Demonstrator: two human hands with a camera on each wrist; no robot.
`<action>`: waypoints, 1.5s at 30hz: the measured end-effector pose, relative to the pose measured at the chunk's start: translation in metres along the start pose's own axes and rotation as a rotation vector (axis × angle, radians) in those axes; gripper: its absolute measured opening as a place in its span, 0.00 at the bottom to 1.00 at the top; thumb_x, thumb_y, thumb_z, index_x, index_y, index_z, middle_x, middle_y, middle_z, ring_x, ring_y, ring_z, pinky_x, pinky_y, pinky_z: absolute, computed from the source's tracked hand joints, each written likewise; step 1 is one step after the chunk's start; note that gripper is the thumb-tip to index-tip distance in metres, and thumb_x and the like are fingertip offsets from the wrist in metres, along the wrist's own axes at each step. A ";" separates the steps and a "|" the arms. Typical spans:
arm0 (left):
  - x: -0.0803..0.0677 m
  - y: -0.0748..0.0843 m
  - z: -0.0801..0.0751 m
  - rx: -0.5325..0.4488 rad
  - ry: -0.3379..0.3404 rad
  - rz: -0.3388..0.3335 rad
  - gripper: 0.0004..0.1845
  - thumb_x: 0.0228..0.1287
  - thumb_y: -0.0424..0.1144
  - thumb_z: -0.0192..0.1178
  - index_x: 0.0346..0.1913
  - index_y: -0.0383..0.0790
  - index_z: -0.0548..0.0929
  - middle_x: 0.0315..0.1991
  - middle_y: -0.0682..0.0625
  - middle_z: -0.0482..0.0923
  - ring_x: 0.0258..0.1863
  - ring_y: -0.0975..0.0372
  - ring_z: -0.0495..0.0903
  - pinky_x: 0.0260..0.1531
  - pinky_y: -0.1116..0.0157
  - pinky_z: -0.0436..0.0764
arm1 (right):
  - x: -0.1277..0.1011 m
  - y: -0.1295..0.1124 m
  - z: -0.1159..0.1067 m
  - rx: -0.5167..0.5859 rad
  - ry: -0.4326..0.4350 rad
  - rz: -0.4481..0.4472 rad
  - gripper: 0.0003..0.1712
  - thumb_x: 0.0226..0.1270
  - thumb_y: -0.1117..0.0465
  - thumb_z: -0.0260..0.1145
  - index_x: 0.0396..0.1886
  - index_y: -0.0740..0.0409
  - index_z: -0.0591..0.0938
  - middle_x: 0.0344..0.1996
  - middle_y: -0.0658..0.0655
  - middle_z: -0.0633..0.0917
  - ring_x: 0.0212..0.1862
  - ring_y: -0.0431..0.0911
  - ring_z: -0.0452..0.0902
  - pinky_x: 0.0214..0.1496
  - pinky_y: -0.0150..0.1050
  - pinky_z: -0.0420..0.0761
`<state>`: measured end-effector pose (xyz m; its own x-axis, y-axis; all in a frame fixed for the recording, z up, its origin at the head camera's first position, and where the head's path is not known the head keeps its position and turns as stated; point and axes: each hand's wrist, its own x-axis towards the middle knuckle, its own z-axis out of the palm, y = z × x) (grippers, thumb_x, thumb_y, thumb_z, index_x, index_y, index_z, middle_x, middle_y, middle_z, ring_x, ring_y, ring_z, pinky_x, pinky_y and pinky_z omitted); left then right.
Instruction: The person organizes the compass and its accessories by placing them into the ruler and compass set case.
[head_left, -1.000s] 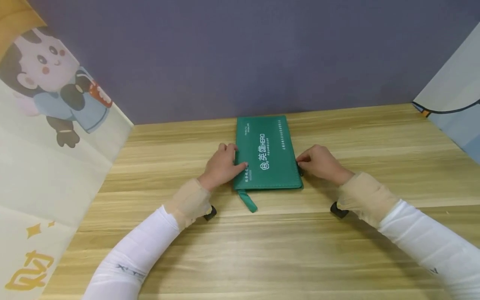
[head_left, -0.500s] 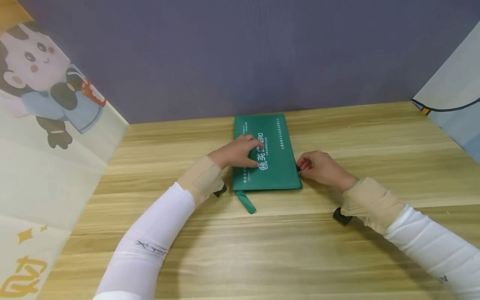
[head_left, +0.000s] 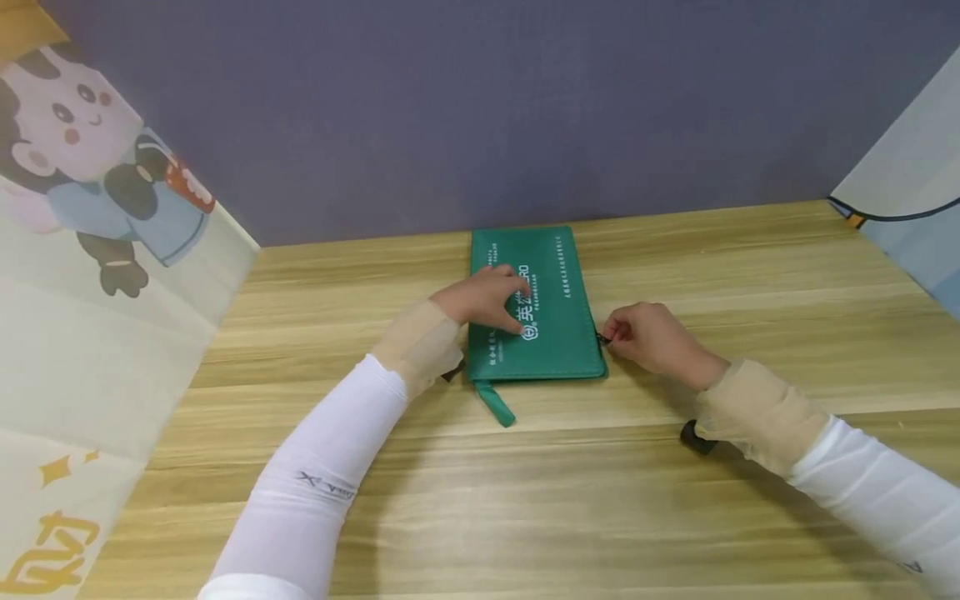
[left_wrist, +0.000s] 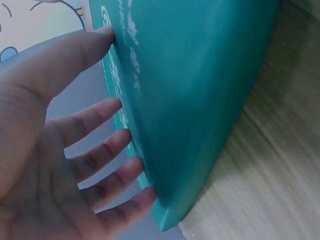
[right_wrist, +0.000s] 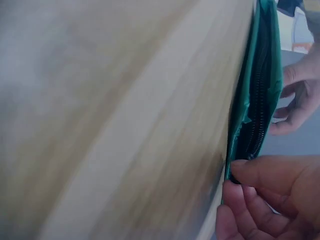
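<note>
A flat green zip pouch (head_left: 558, 333) with white print lies on the wooden table (head_left: 600, 500), a short green strap (head_left: 497, 404) sticking out at its near left corner. My left hand (head_left: 487, 296) rests on top of the pouch with spread, nearly straight fingers; the left wrist view shows its fingertips (left_wrist: 125, 135) touching the green face (left_wrist: 200, 90). My right hand (head_left: 611, 336) pinches the dark zipper pull (head_left: 602, 337) at the pouch's right edge. In the right wrist view the thumb and fingers (right_wrist: 260, 195) close on the end of the zipper (right_wrist: 257, 115).
A cartoon-printed panel (head_left: 112, 208) walls off the left side, a purple wall (head_left: 487, 108) stands behind, and a pale panel (head_left: 907, 183) closes the right. Bare wood lies in front of the pouch.
My left hand has moved from the pouch's left edge onto its top face. My right hand has stayed at the right edge, on the zipper pull.
</note>
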<state>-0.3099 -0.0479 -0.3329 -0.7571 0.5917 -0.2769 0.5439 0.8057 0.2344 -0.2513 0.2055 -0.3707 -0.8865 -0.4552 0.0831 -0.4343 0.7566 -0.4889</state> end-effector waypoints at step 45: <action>-0.006 -0.001 0.006 0.034 0.022 -0.021 0.30 0.60 0.50 0.64 0.63 0.47 0.68 0.62 0.47 0.62 0.60 0.54 0.61 0.60 0.59 0.67 | -0.038 -0.072 0.035 -0.137 -0.011 -0.061 0.06 0.53 0.71 0.68 0.22 0.59 0.81 0.18 0.49 0.79 0.23 0.38 0.71 0.25 0.34 0.74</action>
<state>-0.3039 -0.0521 -0.3372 -0.7759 0.5742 -0.2613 0.5397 0.8186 0.1965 -0.1811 0.1519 -0.3692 -0.8565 -0.5067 0.0988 -0.5054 0.7841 -0.3602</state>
